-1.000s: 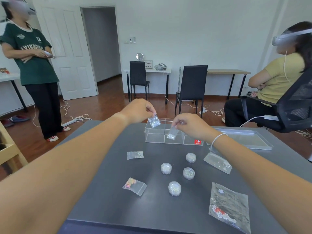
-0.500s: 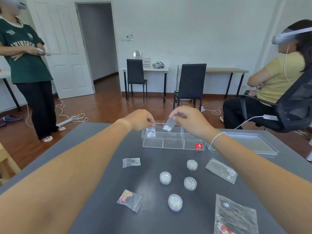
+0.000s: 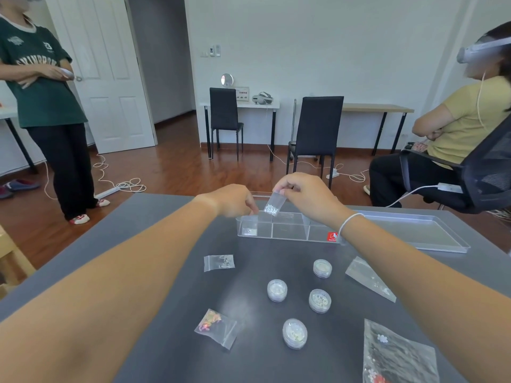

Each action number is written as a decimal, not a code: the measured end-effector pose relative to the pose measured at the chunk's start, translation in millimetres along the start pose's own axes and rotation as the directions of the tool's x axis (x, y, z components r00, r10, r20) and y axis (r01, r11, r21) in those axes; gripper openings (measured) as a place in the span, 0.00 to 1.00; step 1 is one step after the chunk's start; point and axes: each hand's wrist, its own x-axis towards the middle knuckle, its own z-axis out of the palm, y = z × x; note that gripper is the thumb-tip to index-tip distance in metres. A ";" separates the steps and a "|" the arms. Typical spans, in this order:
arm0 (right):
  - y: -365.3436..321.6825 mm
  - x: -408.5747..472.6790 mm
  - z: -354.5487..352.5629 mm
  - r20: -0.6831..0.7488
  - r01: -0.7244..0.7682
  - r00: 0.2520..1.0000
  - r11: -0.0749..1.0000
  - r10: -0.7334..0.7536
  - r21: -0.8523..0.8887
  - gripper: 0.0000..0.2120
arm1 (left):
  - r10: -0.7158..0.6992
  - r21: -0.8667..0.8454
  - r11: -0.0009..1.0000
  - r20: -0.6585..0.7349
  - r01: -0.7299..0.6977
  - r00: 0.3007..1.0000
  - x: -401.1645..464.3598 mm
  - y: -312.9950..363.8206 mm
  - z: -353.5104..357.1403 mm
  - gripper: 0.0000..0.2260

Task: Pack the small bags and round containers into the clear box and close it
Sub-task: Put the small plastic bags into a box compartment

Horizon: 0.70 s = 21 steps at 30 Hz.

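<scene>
The clear box [image 3: 289, 231] stands open at the far middle of the dark table, split into compartments. My left hand [image 3: 235, 201] pinches the top of a small bag [image 3: 249, 230] that stands in the box's left compartment. Just above the box's middle, my right hand [image 3: 304, 197] holds a small bag of white beads [image 3: 272, 207] by its top. Several round containers [image 3: 277, 290] [image 3: 322, 268] [image 3: 320, 300] sit on the table nearer me. Loose bags lie around them: a small one [image 3: 219, 262], one with pink pieces [image 3: 215, 326], and one by my right forearm [image 3: 369, 277].
The box's clear lid [image 3: 409, 230] lies flat to the right of the box. A larger bag [image 3: 398, 355] lies at the near right. A person [image 3: 47, 106] stands at the left. Another sits in an office chair [image 3: 470, 167] at the right. Black chairs stand beyond the table.
My left hand has lowered its small bag into the box's left compartment. My right hand has lifted its bag from near the box front to above the box's middle.
</scene>
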 end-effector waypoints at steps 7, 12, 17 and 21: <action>-8.3 12.0 11.6 -0.094 0.035 0.995 0.999 -0.034 0.006 0.11 | 0.065 -0.089 0.993 -0.173 -0.081 0.983 -17.8 -14.8 -4.9 0.12; -17.4 14.9 21.3 -0.071 0.018 0.997 0.999 -0.021 -0.032 0.12 | 0.068 -0.127 0.986 -0.291 -0.109 0.954 -38.6 -32.8 -5.4 0.11; -22.7 13.8 36.1 0.102 0.029 0.995 0.977 -0.008 -0.214 0.14 | 0.016 -0.178 0.982 -0.230 -0.058 0.973 -57.8 -48.2 -0.5 0.08; -21.6 12.5 46.1 0.200 0.023 0.979 0.952 0.040 -0.304 0.15 | -0.022 -0.231 0.973 -0.079 0.004 0.997 -72.7 -51.9 4.1 0.06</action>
